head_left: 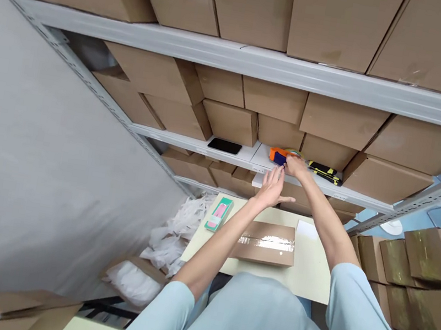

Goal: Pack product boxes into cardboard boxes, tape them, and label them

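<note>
On the shelf (pixel 246 155), the orange tool (pixel 277 155) looks stiff, light; the right hand's (pixel 295 166) fingers grip its end, sensibly. The left hand's (pixel 270 191) spread before the shelf.

Large brown cartons (pixel 334 27) were lined up along the upper shelf (pixel 262 60), and smaller cartons (pixel 272 101) were packed on the shelf below (pixel 243 154). Near its front edge a flat black slab (pixel 224 145) was laid, and black-and-yellow tools (pixel 322 169) were set farther right. On the pale worktop (pixel 313 269), a green-and-pink packet (pixel 219 214) was placed left and a white sheet (pixel 307 229) right. Crumpled white material (pixel 176 230) was heaped beside the grey wall (pixel 62 134); taped cartons (pixel 436 255) were stacked at far right.
</note>
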Tool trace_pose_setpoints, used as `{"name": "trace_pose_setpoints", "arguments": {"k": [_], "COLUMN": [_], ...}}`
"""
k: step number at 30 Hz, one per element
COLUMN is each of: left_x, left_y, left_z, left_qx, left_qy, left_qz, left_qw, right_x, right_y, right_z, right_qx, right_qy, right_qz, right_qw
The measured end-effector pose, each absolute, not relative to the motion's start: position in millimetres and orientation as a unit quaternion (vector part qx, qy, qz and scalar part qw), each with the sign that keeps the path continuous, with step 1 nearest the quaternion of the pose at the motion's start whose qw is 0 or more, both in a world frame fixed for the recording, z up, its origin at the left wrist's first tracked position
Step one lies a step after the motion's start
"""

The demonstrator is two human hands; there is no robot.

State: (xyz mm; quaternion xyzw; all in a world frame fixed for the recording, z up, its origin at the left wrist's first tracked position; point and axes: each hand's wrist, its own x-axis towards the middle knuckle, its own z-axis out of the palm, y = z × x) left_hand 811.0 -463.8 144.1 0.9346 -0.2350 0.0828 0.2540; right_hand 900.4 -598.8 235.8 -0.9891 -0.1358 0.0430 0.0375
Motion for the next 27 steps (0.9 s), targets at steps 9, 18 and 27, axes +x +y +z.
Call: {"name": "trace_pose_setpoints", "arguments": {"k": [9,18,27], "left_x": [703.5,595.4,624.8], "left_y": [-374.7,-371.9,-421.7], "left_z": [38.4,-40.9,-39.1], "left_qx": [0.926,0.882,0.887], "left_qy": [-0.08,0.175,0.236], "left_qz": [0.081,-0.039,-0.076], "left_qw": [0.359,0.437,0.389], "right_x": [837.3,606.2,625.4], "right_y": [-643.1,-657.3,-656.2], "right_z": [152.4,-16.9,-42.9], "right_qx": [-0.977,-0.961,-0.951], "right_qy": [-0.144,0.013,0.13], "right_qz": [-0.112,0.085,0.124], "right_qw": [0.114,0.262,0.253]}}
